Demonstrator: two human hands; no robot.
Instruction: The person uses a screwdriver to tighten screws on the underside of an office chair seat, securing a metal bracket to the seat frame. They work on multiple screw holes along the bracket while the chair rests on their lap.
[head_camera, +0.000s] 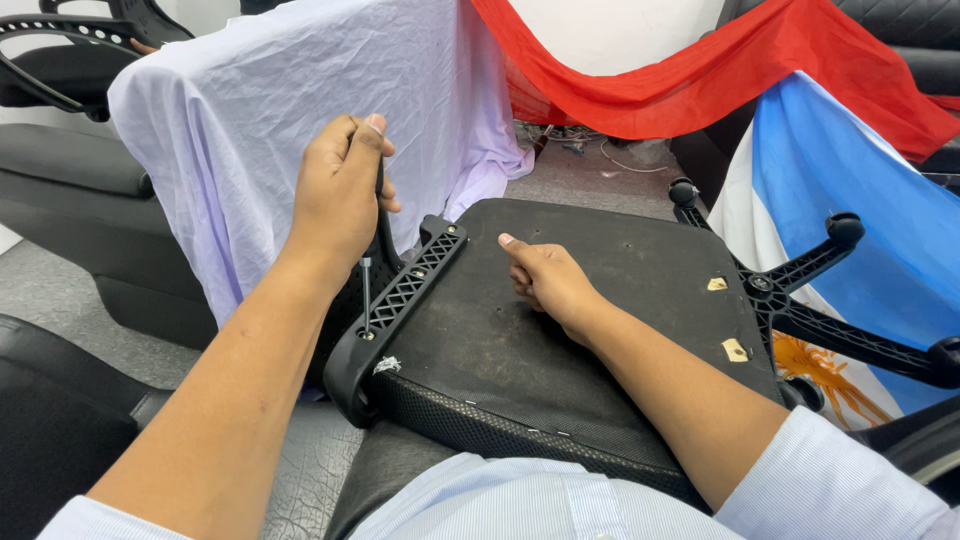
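Left hand (340, 195) hides screwdriver (366, 290) handle; right hand (548, 280) presses seat (600, 300).

open seat underside (600, 290), black bracket (400, 290) left, chair base (810, 290) right

Seat pan (600, 300) on lap; armrest bracket (395, 300) left, wheel base (800, 290) right

This looks like a chair assembly workshop. Black office chairs (70, 150) crowd the upper left of the frame, a loose wheeled base (830, 290) lies at right. Cables (600, 150) trail over bare floor at top centre.
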